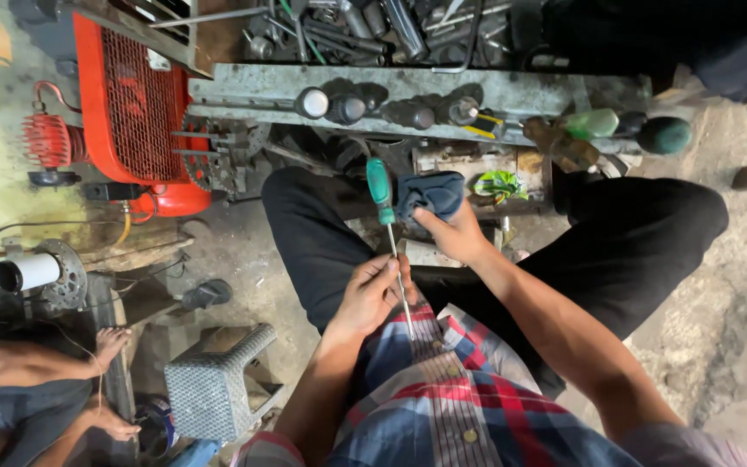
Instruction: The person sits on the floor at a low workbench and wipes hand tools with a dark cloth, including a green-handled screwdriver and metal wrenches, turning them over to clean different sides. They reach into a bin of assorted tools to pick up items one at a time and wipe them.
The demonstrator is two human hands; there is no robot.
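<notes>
Left hand (372, 294) fingers pinch thin steel shaft of green-handled screwdriver (388, 227) over lap. Right hand (456, 233) clenches dark blue cloth rag (430, 194) beside handle. Wiping looks midway, shaft not yet reached.

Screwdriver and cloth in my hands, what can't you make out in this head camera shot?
- Screwdriver tip: head view, lost against the checked shirt.
- Shaft middle: covered by the left hand fingers.
- Blue cloth: bunched in the right hand; anything inside is hidden.
- Tools in the tray: cut off by the top edge, too cluttered to identify.
- Person at lower left: cut off by the frame edge.
</notes>
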